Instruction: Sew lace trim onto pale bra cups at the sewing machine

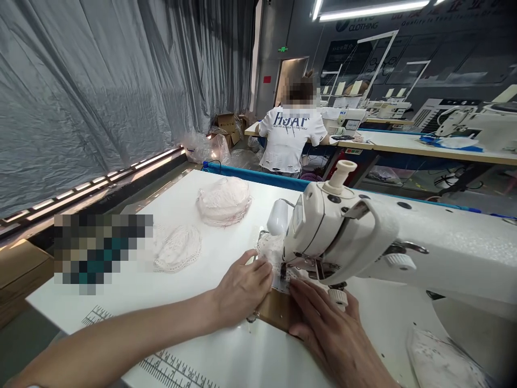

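Observation:
White lace fabric (271,247) with small eyelets lies under the needle end of a white sewing machine (323,226). My left hand (246,283) is left of the needle, its fingers curled down on the fabric's edge. On the other side, my right hand (329,318) rests with fingers stretched forward beside the presser foot (284,270), touching the fabric's near edge. Between the two hands shows a brown plate (278,310) on the machine bed. The fabric beneath the machine head is partly hidden.
A pile of white lace pieces (224,199) and another lace piece (177,248) lie on the white table (218,275). More white fabric (440,358) is at the lower right. Ahead, a person in a white shirt (293,137) sits at another sewing table (404,144).

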The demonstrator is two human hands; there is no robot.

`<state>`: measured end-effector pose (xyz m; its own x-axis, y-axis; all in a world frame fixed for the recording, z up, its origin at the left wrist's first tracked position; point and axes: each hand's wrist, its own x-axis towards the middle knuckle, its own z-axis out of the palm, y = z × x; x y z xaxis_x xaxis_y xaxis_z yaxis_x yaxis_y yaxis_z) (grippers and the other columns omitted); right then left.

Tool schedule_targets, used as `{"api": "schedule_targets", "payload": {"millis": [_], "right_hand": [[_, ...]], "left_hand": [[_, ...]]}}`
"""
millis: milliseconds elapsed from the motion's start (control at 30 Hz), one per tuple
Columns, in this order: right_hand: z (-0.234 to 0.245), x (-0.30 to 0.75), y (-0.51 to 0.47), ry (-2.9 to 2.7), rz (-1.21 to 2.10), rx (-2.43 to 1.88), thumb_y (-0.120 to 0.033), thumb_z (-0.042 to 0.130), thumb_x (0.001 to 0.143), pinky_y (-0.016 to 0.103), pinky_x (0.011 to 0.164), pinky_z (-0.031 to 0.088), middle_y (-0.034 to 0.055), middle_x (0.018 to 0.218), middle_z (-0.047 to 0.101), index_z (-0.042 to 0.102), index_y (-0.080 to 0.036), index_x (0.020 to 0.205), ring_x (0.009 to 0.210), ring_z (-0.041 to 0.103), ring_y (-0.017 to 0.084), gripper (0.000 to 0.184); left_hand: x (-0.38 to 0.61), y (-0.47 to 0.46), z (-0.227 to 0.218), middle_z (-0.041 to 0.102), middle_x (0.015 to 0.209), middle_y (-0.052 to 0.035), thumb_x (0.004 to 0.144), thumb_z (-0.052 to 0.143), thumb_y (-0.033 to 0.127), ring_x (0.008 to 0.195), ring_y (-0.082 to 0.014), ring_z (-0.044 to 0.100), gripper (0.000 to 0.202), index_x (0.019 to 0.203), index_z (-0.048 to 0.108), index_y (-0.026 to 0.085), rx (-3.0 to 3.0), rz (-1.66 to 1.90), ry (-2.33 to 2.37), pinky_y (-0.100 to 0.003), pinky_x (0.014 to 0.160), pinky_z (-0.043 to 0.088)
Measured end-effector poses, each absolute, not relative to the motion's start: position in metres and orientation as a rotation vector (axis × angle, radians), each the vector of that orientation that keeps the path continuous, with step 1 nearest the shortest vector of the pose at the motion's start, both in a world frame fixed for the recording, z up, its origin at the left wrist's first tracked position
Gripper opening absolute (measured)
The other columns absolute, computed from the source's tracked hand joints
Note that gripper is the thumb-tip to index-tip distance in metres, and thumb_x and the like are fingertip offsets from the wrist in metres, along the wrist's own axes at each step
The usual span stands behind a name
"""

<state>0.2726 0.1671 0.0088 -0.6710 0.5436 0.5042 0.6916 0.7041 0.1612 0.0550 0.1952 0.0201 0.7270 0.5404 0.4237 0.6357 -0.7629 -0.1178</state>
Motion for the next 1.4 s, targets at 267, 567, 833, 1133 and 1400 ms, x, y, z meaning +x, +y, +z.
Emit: {"api": "schedule_targets", "payload": {"millis": [267, 567, 833, 1133, 1400], "right_hand": [[0.002, 0.280, 0.172, -2.488, -0.435, -1.009, -0.033, 0.040, 0.098, 0.045, 0.090, 0.026, 0.0126, 0.113, 0.068, 0.057, -0.015, 0.115, 0.095, 0.064, 0.023, 0.030], [0.013, 0.261, 0.162, -2.351, -0.263, -0.953, -0.031, 0.037, 0.099, 0.039, 0.086, 0.030, 0.0072, 0.098, 0.072, 0.064, -0.020, 0.098, 0.085, 0.065, 0.021, 0.029], [0.018, 0.245, 0.124, -2.298, -0.138, -0.830, -0.043, 0.040, 0.097, 0.037, 0.085, 0.035, 0.0068, 0.091, 0.069, 0.063, -0.018, 0.094, 0.082, 0.060, 0.019, 0.034], [0.029, 0.221, 0.117, -2.428, -0.387, -0.683, 0.000, 0.034, 0.091, 0.030, 0.066, 0.042, 0.0099, 0.083, 0.067, 0.063, -0.011, 0.094, 0.076, 0.061, 0.018, 0.032], [0.029, 0.229, 0.116, -2.420, -0.371, -0.605, -0.001, 0.032, 0.093, 0.028, 0.059, 0.045, 0.0117, 0.082, 0.069, 0.061, -0.008, 0.097, 0.069, 0.061, 0.017, 0.030]], "left_hand": [[0.045, 0.213, 0.023, 0.062, 0.098, -0.0059, 0.093, 0.037, 0.009, 0.087, -0.0140, 0.059, 0.018, 0.103, 0.050, 0.014, -2.667, -0.599, -0.996, -0.040, 0.098, 0.031], [0.029, 0.215, 0.022, 0.056, 0.067, 0.0004, 0.083, 0.038, -0.006, 0.069, -0.0127, 0.055, 0.029, 0.065, 0.047, 0.015, -2.571, -0.516, -0.961, -0.034, 0.083, 0.037], [-0.024, 0.122, 0.036, 0.063, 0.106, -0.0118, 0.078, 0.048, 0.004, 0.098, -0.0213, 0.058, 0.016, 0.088, 0.053, 0.016, -2.769, -0.319, -0.864, -0.040, 0.094, 0.039], [-0.058, 0.086, 0.061, 0.063, 0.108, -0.0081, 0.076, 0.061, 0.016, 0.103, -0.0214, 0.056, 0.015, 0.090, 0.055, 0.019, -2.996, -0.130, -0.910, -0.039, 0.103, 0.032], [0.022, 0.154, 0.075, 0.064, 0.112, -0.0028, 0.080, 0.044, -0.003, 0.117, -0.0183, 0.048, 0.047, 0.120, 0.047, 0.021, -3.372, -0.435, -0.891, -0.039, 0.098, 0.031]]}}
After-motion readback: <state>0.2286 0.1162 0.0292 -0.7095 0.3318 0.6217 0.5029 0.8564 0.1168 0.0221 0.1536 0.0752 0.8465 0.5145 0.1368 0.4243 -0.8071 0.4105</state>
